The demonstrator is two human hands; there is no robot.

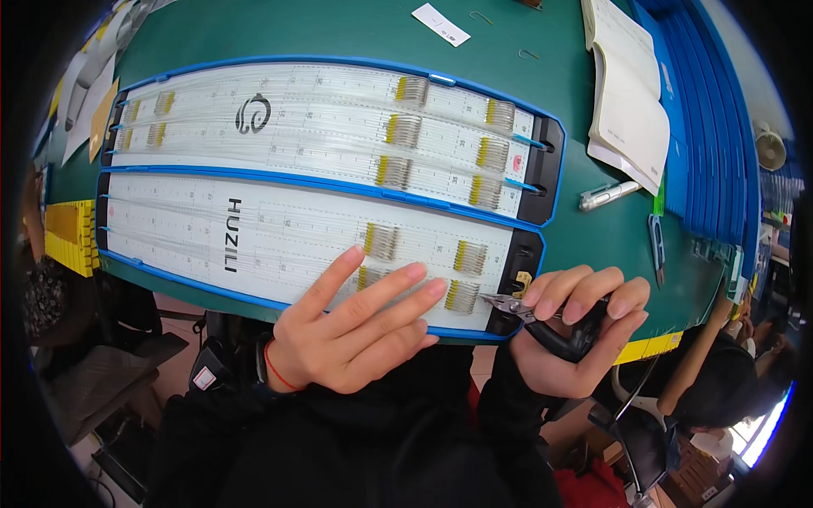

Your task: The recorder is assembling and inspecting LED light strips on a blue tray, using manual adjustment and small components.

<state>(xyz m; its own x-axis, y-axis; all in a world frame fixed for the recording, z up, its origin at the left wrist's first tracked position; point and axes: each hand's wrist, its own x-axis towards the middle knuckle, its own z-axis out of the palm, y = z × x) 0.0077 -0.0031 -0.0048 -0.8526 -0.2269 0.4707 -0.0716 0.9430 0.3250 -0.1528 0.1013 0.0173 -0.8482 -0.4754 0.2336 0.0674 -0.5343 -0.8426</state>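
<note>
A long two-panel fishing line case (339, 179) lies opened out on the green table, white inside with blue rims. Thin clear lines run lengthwise over both panels, past silver spring-like rows (394, 171) with yellow edges. My left hand (347, 330) rests over the near panel, fingers spread, empty, and partly hides one row. In my right hand (576, 339) is a pair of small pliers (572, 334) with black handles. Their pointed jaws reach over the near panel's right end, beside a spring-like row (462, 296). Whether the tips hold anything is too small to tell.
On the green table (356, 30), a white paper slip (440, 24) and small hooks (528, 54) lie beyond the case. Farther right are an open notebook (627, 93), a silver pen (608, 196), blue-handled snips (657, 245) and stacked blue trays (720, 127). Other people sit at both sides.
</note>
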